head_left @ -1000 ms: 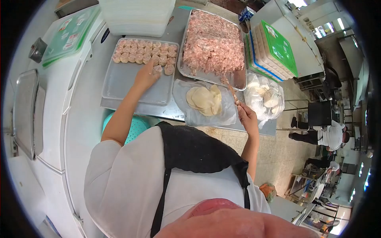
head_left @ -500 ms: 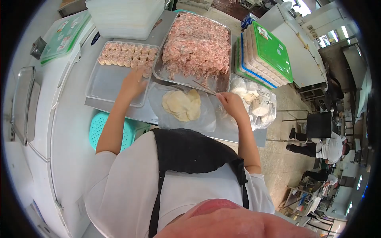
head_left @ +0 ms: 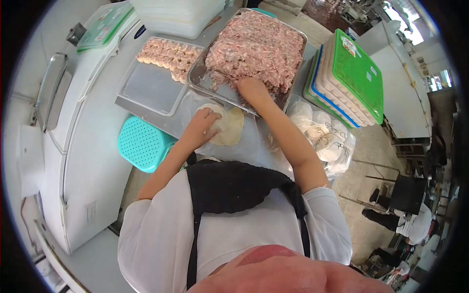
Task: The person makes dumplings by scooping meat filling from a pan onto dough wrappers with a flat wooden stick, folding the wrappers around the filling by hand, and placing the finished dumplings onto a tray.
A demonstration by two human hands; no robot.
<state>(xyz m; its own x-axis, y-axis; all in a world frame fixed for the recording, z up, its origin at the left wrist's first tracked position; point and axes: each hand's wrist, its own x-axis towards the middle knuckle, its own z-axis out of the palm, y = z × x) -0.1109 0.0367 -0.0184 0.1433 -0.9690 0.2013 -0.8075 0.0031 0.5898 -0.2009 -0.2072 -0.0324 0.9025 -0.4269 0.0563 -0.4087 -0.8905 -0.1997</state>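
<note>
My left hand (head_left: 199,128) rests on the pile of round dough wrappers (head_left: 231,128), its fingers spread over the left side. The wrappers lie on clear plastic. Behind them, my right hand (head_left: 251,90) reaches into the metal tray (head_left: 197,78) at the near edge of the ground meat (head_left: 259,44); its fingertips and whatever they hold are hidden. Rows of small filled dumplings (head_left: 168,54) fill the back of a flat plastic tray (head_left: 149,90) on the left.
Stacked containers with a green lid (head_left: 359,71) stand at the right, beside bagged wrappers (head_left: 327,141). White plastic boxes (head_left: 178,17) are at the back left. A turquoise stool (head_left: 144,141) sits below the table edge. A person (head_left: 415,224) is at far right.
My left hand has moved from the dumpling tray to the wrappers. My right hand has gone forward into the meat tray. The whole view has shifted.
</note>
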